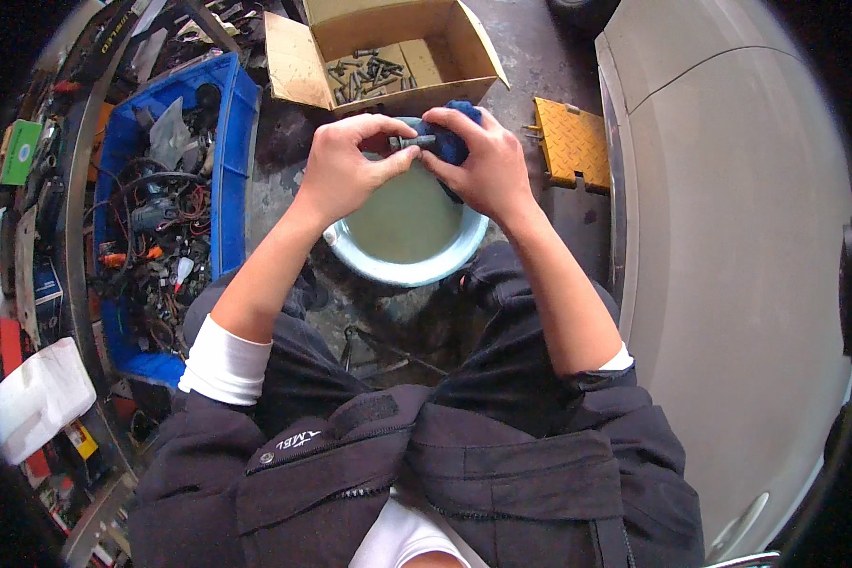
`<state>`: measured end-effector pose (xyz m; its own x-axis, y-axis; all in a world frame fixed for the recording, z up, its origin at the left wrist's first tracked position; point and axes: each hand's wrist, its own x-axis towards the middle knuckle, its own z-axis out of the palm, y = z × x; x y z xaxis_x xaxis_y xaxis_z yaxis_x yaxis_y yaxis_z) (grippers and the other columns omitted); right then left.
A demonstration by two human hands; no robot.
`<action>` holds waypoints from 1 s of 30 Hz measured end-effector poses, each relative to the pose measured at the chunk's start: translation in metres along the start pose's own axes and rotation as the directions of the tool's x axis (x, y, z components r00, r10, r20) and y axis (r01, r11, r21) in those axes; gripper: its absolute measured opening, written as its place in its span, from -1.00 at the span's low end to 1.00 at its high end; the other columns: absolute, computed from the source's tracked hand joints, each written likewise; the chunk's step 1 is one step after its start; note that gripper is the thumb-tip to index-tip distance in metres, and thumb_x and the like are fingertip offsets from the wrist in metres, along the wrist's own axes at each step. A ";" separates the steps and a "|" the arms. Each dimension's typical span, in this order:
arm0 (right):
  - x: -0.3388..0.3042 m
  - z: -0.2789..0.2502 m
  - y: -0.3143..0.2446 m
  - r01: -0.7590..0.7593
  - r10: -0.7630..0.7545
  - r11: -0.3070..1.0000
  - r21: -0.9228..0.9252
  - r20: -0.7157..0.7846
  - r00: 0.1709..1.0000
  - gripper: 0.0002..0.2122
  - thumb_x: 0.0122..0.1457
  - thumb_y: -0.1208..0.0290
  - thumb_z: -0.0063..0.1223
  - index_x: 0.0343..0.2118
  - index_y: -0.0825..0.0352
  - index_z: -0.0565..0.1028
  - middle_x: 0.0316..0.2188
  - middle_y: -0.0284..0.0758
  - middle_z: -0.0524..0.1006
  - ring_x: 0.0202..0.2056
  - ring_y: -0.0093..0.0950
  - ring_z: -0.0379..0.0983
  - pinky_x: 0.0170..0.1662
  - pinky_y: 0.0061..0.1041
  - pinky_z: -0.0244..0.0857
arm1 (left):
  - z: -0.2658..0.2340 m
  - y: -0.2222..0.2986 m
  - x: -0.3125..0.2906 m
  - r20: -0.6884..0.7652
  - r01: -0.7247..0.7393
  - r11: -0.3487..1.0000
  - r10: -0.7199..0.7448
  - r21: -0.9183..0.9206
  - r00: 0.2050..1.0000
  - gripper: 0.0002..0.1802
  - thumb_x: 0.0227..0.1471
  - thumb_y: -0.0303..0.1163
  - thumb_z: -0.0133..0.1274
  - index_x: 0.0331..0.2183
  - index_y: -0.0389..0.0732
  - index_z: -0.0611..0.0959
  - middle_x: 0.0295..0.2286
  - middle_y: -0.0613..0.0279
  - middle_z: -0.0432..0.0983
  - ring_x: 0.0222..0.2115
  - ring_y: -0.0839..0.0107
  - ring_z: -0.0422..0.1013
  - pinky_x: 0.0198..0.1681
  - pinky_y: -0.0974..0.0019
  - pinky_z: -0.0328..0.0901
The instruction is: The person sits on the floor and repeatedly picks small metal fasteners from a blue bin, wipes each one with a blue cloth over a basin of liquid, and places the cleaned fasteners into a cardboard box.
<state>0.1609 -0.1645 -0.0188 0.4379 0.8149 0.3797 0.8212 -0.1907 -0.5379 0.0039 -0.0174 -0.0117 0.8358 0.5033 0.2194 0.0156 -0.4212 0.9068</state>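
Note:
Between my two hands is a metal bolt (414, 141), held sideways above a pale blue basin (402, 272) of murky water. My left hand (350, 161) pinches the bolt's head end between thumb and fingers. A dark blue cloth (452, 144) is bunched in my right hand (490, 163), pressed against the bolt's other end. The right hand's fingers partly hide the cloth. Beyond the basin stands an open cardboard box (435, 97) with several bolts (374, 74) lying loose in it.
At the left, a blue crate (227, 180) is full of cables and parts, beside a metal shelf (74, 218) with packages. A light-coloured car panel (729, 237) closes off the right side. A yellow metal plate (573, 142) lies near it.

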 end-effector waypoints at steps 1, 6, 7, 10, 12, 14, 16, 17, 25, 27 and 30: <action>-0.001 0.000 -0.002 -0.008 0.009 0.999 -0.047 0.019 1.000 -0.61 0.04 0.12 0.39 -0.04 -0.01 0.61 -0.17 -0.15 0.60 -0.21 -0.09 0.63 -0.15 -0.15 0.56 | 0.000 0.001 0.000 -0.003 -0.003 0.998 0.003 0.065 1.000 -0.74 0.01 -0.43 0.38 -0.20 -0.24 0.78 -0.32 0.24 0.71 -0.38 0.53 0.58 -0.24 0.41 0.48; 0.002 0.005 -0.011 -0.001 0.006 0.974 -0.229 0.021 1.000 -0.60 0.00 0.17 0.39 -0.05 -0.03 0.59 -0.18 -0.16 0.58 -0.23 -0.12 0.63 -0.21 -0.17 0.56 | 0.001 0.000 0.002 -0.033 -0.082 0.953 0.095 0.291 0.995 -0.74 -0.05 -0.42 0.36 -0.24 -0.22 0.77 -0.36 0.13 0.68 -0.37 0.37 0.62 -0.26 0.32 0.50; 0.003 0.005 -0.012 0.003 0.000 0.966 -0.260 0.009 1.000 -0.59 -0.02 0.16 0.40 -0.06 -0.03 0.58 -0.19 -0.16 0.57 -0.24 -0.13 0.63 -0.24 -0.16 0.56 | 0.000 0.000 0.003 -0.032 -0.101 0.937 0.119 0.333 0.992 -0.75 -0.05 -0.43 0.36 -0.25 -0.22 0.77 -0.36 0.12 0.67 -0.37 0.34 0.62 -0.25 0.30 0.50; 0.002 0.002 -0.016 -0.114 0.123 0.965 -0.238 0.027 0.992 -0.62 0.02 0.21 0.39 -0.04 -0.02 0.61 -0.16 -0.14 0.61 -0.20 -0.10 0.64 -0.14 -0.17 0.56 | -0.006 0.002 0.005 0.072 -0.229 0.907 0.217 0.353 0.973 -0.77 -0.06 -0.43 0.34 -0.27 -0.23 0.75 -0.34 0.08 0.66 -0.34 0.22 0.62 -0.21 0.25 0.50; 0.002 0.001 -0.014 -0.082 0.094 0.972 -0.220 0.046 0.995 -0.61 0.02 0.22 0.39 -0.04 -0.02 0.60 -0.16 -0.13 0.61 -0.20 -0.09 0.64 -0.14 -0.16 0.56 | -0.004 0.000 0.004 0.074 -0.220 0.916 0.207 0.336 0.976 -0.78 -0.05 -0.43 0.33 -0.27 -0.22 0.75 -0.33 0.07 0.65 -0.33 0.18 0.62 -0.20 0.23 0.50; 0.002 0.002 -0.015 -0.059 0.075 0.976 -0.208 0.066 0.995 -0.61 0.01 0.23 0.39 -0.04 -0.01 0.60 -0.16 -0.12 0.61 -0.20 -0.08 0.64 -0.13 -0.17 0.56 | -0.003 -0.005 0.002 0.067 -0.211 0.906 0.200 0.366 0.978 -0.78 -0.05 -0.42 0.33 -0.28 -0.22 0.74 -0.34 0.06 0.65 -0.33 0.16 0.61 -0.20 0.21 0.49; 0.002 0.002 -0.016 -0.050 0.070 0.977 -0.208 0.087 0.994 -0.61 0.01 0.24 0.39 -0.04 -0.01 0.60 -0.17 -0.12 0.61 -0.20 -0.08 0.64 -0.12 -0.17 0.55 | -0.002 -0.010 0.004 0.053 -0.204 0.877 0.201 0.435 0.978 -0.78 -0.06 -0.42 0.33 -0.29 -0.22 0.74 -0.35 0.07 0.64 -0.34 0.16 0.61 -0.21 0.20 0.49; 0.003 0.002 -0.017 -0.068 0.087 0.977 -0.203 0.086 0.993 -0.61 0.01 0.24 0.38 -0.04 0.00 0.60 -0.17 -0.12 0.61 -0.20 -0.08 0.64 -0.11 -0.17 0.55 | -0.001 -0.010 0.004 0.040 -0.191 0.875 0.193 0.445 0.980 -0.78 -0.07 -0.42 0.33 -0.29 -0.22 0.74 -0.35 0.07 0.64 -0.34 0.17 0.61 -0.22 0.20 0.49; 0.002 -0.003 -0.011 -0.128 0.128 0.991 -0.030 0.014 0.992 -0.61 0.03 0.26 0.37 -0.02 0.07 0.61 -0.14 -0.09 0.62 -0.15 -0.07 0.63 -0.04 -0.18 0.52 | -0.005 -0.001 0.009 -0.032 -0.120 0.957 0.133 0.263 0.991 -0.74 -0.08 -0.41 0.34 -0.26 -0.22 0.74 -0.37 0.13 0.64 -0.39 0.35 0.58 -0.25 0.31 0.47; 0.000 0.000 -0.007 -0.032 0.031 0.996 0.081 0.016 0.999 -0.58 0.01 0.21 0.35 -0.01 -0.01 0.59 -0.16 -0.11 0.58 -0.19 -0.05 0.61 -0.12 -0.11 0.54 | 0.001 0.003 0.006 -0.041 -0.106 0.979 0.115 0.175 0.992 -0.71 -0.08 -0.45 0.36 -0.23 -0.22 0.74 -0.37 0.18 0.64 -0.39 0.43 0.55 -0.24 0.35 0.45; -0.004 0.000 -0.012 -0.009 0.011 0.995 0.101 -0.018 1.000 -0.57 -0.01 0.24 0.36 -0.01 0.02 0.59 -0.16 -0.11 0.58 -0.19 -0.05 0.61 -0.11 -0.12 0.54 | 0.003 0.009 0.008 -0.038 -0.131 0.983 0.137 0.126 0.990 -0.68 -0.09 -0.51 0.37 -0.20 -0.25 0.74 -0.34 0.18 0.64 -0.35 0.41 0.56 -0.21 0.34 0.45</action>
<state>0.1491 -0.1656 -0.0139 0.4534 0.8027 0.3875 0.7761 -0.1418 -0.6145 0.0127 -0.0190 -0.0033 0.8089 0.4690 0.3546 -0.0249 -0.5752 0.8177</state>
